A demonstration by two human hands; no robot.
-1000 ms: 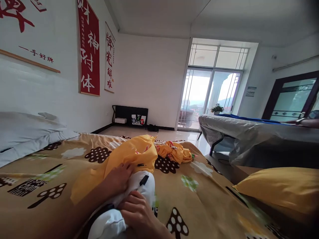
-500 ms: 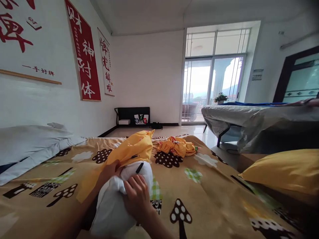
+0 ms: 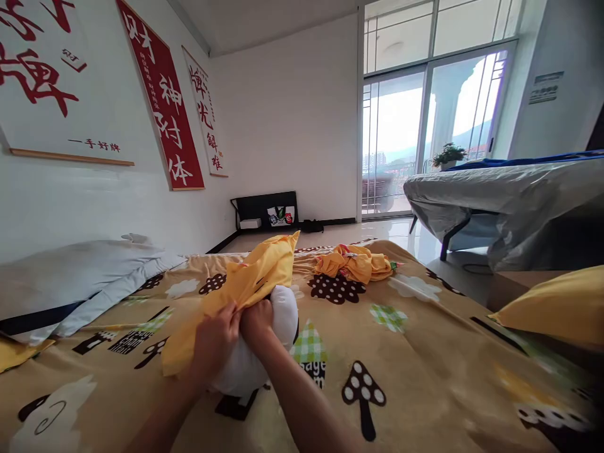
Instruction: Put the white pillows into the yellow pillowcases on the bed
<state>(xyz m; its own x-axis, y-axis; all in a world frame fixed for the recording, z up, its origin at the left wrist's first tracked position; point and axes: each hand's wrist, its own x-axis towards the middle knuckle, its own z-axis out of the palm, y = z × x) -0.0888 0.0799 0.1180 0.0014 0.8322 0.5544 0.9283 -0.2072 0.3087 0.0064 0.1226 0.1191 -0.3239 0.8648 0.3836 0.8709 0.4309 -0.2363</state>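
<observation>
A yellow pillowcase (image 3: 264,264) is partly over a white pillow (image 3: 284,314) on the patterned bedspread. My left hand (image 3: 217,340) is closed on the pillowcase's edge at its left side. Against the pillow, right at the pillowcase opening, my right hand (image 3: 256,324) is closed with a bunched part of the pillow; its fingertips are hidden under the yellow cloth. The pillow's lower part shows beneath and between my forearms. Behind the hands, a crumpled orange-yellow cloth (image 3: 356,264) lies on the bedspread.
The brown bedspread (image 3: 425,377) covers the bed. White pillows (image 3: 89,277) lie at the left, and a yellow pillow (image 3: 557,308) sits at the right edge. Beyond stands a table wrapped in plastic (image 3: 495,189). A low black rack (image 3: 267,207) is by the far wall.
My right hand has moved up and forward from the pillow's near part to the pillowcase opening. The pillow's near end has sunk lower. The view has turned slightly.
</observation>
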